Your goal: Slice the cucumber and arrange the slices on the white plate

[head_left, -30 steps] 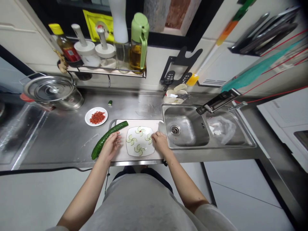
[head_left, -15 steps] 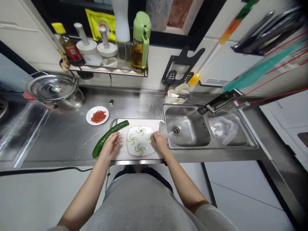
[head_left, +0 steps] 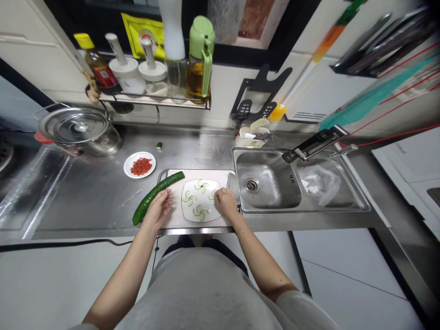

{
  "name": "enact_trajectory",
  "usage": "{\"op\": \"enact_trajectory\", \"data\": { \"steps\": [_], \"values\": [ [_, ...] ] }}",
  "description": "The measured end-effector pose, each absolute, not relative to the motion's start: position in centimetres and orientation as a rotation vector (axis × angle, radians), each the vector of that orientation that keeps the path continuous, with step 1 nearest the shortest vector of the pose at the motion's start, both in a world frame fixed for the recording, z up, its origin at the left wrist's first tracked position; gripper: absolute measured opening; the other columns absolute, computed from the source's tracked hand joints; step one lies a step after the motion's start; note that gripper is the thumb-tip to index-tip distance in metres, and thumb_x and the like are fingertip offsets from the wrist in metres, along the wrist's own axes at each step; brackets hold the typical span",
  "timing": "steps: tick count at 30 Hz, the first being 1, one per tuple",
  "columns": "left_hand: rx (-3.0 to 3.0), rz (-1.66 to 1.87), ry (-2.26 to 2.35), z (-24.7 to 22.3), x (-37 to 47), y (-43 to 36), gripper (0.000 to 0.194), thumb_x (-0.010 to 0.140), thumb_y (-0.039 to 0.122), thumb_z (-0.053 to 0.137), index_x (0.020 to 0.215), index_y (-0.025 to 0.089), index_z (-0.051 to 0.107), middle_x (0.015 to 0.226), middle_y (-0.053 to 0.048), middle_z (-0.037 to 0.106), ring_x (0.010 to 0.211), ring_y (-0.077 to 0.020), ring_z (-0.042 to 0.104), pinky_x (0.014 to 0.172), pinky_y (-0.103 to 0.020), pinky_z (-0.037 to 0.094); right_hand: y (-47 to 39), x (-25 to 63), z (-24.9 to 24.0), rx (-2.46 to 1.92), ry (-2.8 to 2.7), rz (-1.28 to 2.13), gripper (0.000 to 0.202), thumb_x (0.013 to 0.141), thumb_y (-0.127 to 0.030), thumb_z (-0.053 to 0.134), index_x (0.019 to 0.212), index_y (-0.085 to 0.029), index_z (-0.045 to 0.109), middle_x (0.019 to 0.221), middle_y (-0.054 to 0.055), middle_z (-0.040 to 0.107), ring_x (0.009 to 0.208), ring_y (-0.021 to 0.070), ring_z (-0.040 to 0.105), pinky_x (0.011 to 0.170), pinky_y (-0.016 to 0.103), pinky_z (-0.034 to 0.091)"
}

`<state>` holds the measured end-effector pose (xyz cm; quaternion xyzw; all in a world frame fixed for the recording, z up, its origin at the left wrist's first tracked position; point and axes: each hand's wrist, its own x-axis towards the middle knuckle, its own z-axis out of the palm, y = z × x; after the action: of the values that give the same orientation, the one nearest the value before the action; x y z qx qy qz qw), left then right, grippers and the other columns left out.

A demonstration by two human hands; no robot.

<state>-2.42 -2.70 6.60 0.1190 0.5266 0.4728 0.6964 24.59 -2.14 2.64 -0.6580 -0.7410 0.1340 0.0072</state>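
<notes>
A white square plate rests on the cutting board, with thin cucumber slices laid in several pinwheels. The top pinwheel has a red piece at its centre. Over the plate's right edge, my right hand is pinched closed at the right-hand pinwheel; its fingertips hide whatever they hold. My left hand hovers at the board's left side, fingers loosely curled and apart, holding nothing. A whole cucumber lies slanted beside it, partly on the board. The knife lies at the board's right edge, partly behind my right hand.
A small plate of dried red berries and a cucumber end sit behind the board. A lidded steel pot stands at the left. The sink borders the board's right side. A shelf holds bottles and jars.
My right hand stays at the right-hand pinwheel with only a slight shift of the fingers. My left hand and the things on the counter have not visibly moved.
</notes>
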Motion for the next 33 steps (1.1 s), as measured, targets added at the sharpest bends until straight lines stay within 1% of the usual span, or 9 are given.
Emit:
{"op": "enact_trajectory", "data": {
  "steps": [19, 27, 33],
  "values": [
    [0.257, 1.050, 1.172, 6.5, -2.5, -2.9, 0.032, 0.070, 0.035, 0.076, 0.093, 0.017, 0.061, 0.073, 0.003, 0.058, 0.054, -0.0050, 0.055, 0.046, -0.014, 0.043, -2.2, 25.8, 3.4, -2.052, -2.207, 0.512, 0.021, 0.095, -0.026, 0.044, 0.096, -0.020, 0.064, 0.098, 0.006, 0.062, 0.092, 0.0187, 0.050, 0.079, 0.028, 0.033],
    [0.254, 1.065, 1.177, 6.7, -2.3, -3.1, 0.031, 0.070, 0.033, 0.076, 0.092, 0.017, 0.061, 0.072, 0.002, 0.058, 0.054, -0.0050, 0.055, 0.045, -0.013, 0.043, -2.4, 25.3, 2.6, -2.032, -2.232, 0.472, 0.018, 0.093, -0.022, 0.046, 0.094, -0.021, 0.064, 0.097, 0.006, 0.062, 0.090, 0.0190, 0.050, 0.078, 0.028, 0.033],
    [0.253, 1.061, 1.186, 6.8, -2.3, -3.2, 0.031, 0.070, 0.033, 0.075, 0.093, 0.017, 0.061, 0.073, 0.002, 0.058, 0.054, -0.0056, 0.056, 0.045, -0.014, 0.043, -2.0, 25.1, 1.9, -2.045, -2.237, 0.466, 0.019, 0.093, -0.024, 0.045, 0.093, -0.021, 0.063, 0.097, 0.006, 0.062, 0.091, 0.0195, 0.049, 0.078, 0.028, 0.032]
  ]
}}
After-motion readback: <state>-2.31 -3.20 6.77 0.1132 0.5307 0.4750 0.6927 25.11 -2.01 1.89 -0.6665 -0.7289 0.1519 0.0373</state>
